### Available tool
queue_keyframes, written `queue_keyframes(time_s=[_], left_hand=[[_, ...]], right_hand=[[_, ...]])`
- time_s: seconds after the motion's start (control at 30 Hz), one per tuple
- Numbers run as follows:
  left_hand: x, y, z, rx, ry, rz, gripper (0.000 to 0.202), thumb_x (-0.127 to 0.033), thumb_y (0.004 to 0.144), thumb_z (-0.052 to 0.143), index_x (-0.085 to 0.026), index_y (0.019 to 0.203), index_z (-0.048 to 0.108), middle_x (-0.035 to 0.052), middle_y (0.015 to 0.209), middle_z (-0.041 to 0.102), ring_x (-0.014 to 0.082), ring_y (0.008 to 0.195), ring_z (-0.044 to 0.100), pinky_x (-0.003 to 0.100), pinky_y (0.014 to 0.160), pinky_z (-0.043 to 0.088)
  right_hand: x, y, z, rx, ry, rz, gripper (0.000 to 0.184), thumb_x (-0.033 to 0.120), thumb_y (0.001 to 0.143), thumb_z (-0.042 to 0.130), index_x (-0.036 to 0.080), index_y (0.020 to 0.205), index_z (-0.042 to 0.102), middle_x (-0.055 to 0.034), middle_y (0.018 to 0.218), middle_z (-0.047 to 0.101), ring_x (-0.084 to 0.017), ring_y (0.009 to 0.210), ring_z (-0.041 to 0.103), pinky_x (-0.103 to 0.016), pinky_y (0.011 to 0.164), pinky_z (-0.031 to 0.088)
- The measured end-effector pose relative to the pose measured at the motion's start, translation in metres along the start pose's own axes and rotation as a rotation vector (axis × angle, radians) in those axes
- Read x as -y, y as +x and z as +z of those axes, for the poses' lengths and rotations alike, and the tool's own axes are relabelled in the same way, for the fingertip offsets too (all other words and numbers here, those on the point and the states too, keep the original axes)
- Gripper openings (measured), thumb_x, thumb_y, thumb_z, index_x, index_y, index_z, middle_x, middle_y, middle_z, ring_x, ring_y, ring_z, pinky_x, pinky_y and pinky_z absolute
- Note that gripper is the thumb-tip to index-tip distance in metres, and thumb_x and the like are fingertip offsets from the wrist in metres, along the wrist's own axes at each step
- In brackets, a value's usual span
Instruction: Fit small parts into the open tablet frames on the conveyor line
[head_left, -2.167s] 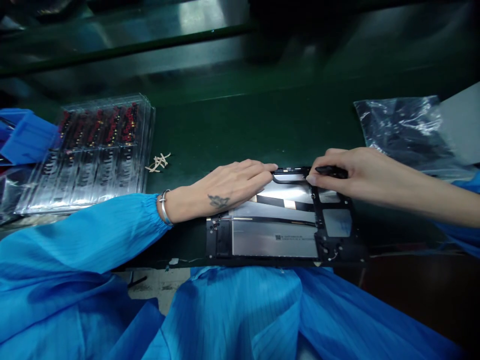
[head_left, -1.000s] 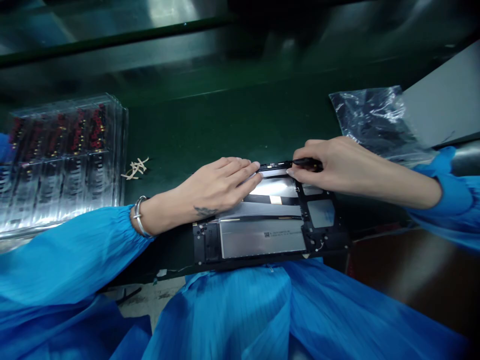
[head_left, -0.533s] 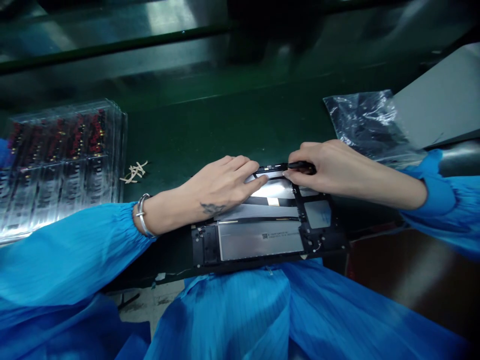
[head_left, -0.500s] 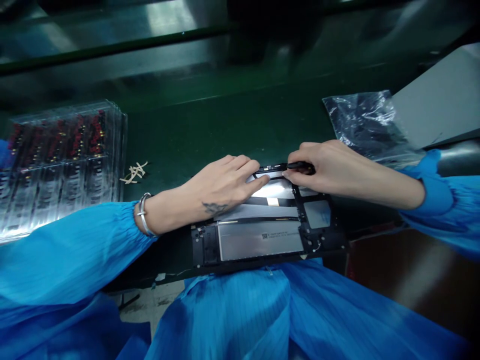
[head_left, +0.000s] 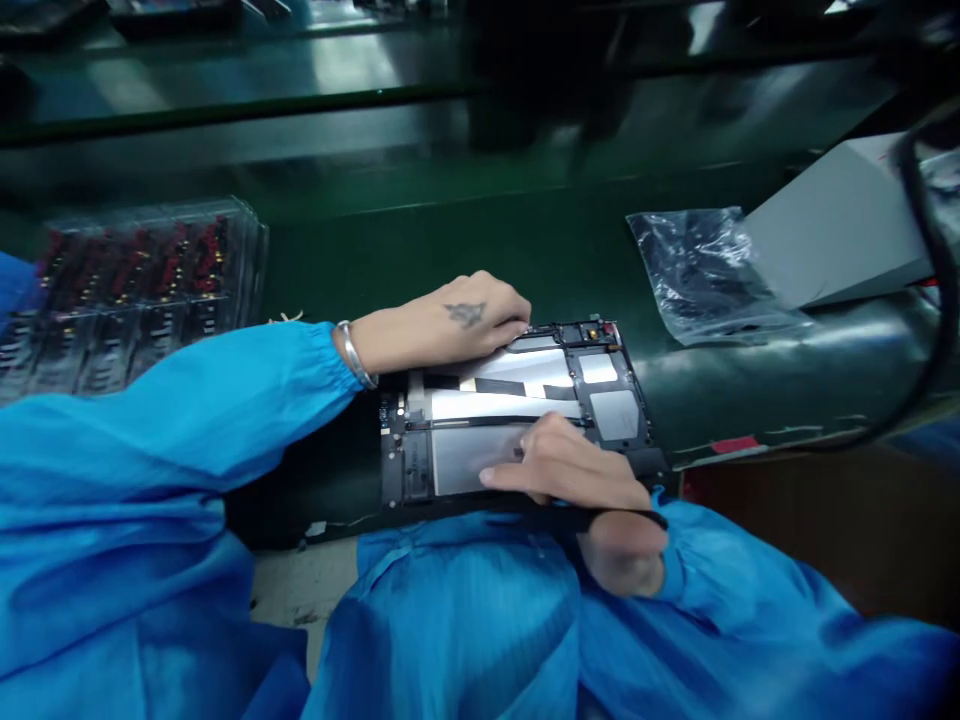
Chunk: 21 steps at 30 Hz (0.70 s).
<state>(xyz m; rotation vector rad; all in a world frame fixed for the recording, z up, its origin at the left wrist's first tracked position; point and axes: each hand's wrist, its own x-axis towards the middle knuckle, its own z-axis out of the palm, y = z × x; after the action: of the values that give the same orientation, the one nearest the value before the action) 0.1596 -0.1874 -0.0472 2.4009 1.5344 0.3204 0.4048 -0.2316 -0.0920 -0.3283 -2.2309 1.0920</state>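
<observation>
An opened tablet (head_left: 450,408) lies on the green bench at its near edge, with silver battery panels, black strips and a black frame showing. My left hand (head_left: 472,318) is curled over its far left edge, thumb along the rim and fingertips hidden; a silver bracelet circles the wrist. Over the near side of the tablet, my right hand (head_left: 577,465) is partly bent, one fingertip on or just above the silver panel. A slender black tool (head_left: 630,518) crosses under this hand by the wrist; its kind is unclear.
Stacked clear plastic trays (head_left: 150,285) with small red and black parts stand at left. Pale strips (head_left: 286,317) lie beside them. On the right are a clear plastic bag (head_left: 694,265), a white box (head_left: 840,225) and a hanging black cable (head_left: 941,290).
My right hand has moved from the tablet's far edge to its near side. My left hand has drawn into a curl at the far edge. The view has shifted slightly.
</observation>
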Motion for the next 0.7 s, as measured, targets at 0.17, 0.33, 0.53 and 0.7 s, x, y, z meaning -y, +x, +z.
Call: queue_keyframes(time_s=[0.17,0.33,0.53,0.7], left_hand=[[0.010,0.004,-0.022,0.058,-0.287,-0.073,0.028,-0.030,0.102,0.057,-0.016,0.098,0.080,0.0041,0.089,0.079,0.0143,0.077,0.069,0.022,0.064,0.044],[0.012,-0.003,-0.041,0.077,-0.539,-0.056,0.026,-0.033,0.097,0.064,-0.017,0.113,0.076,0.0054,0.093,0.079,0.0145,0.075,0.071,0.022,0.065,0.051],[0.004,-0.013,-0.056,-0.014,-0.769,-0.122,0.026,-0.025,0.091,0.069,-0.015,0.115,0.075,0.0069,0.097,0.079,0.0140,0.074,0.071,0.023,0.065,0.053],[-0.006,-0.018,-0.059,-0.158,-0.875,-0.203,0.038,-0.020,0.092,0.070,-0.015,0.129,0.068,0.0052,0.087,0.076,0.0089,0.056,0.060,0.019,0.049,0.038]], right_hand=[[-0.014,0.014,0.023,-0.210,0.196,-0.218,0.056,0.068,0.103,0.040,0.036,0.137,0.071,-0.0046,0.083,0.075,-0.027,0.065,0.068,-0.045,0.056,0.055],[-0.013,0.014,0.014,-0.207,0.121,-0.243,0.051,0.042,0.107,0.051,0.036,0.158,0.049,-0.0054,0.130,0.074,-0.030,0.118,0.072,-0.053,0.103,0.061],[-0.026,0.017,-0.041,0.229,-0.385,-0.565,0.073,0.022,0.096,0.069,0.033,0.162,0.040,-0.0092,0.143,0.065,-0.034,0.130,0.065,-0.056,0.108,0.060],[-0.021,0.021,-0.084,0.037,-0.387,-0.340,0.047,0.018,0.099,0.062,0.049,0.134,0.069,0.0033,0.135,0.069,-0.029,0.127,0.068,-0.053,0.119,0.049]])
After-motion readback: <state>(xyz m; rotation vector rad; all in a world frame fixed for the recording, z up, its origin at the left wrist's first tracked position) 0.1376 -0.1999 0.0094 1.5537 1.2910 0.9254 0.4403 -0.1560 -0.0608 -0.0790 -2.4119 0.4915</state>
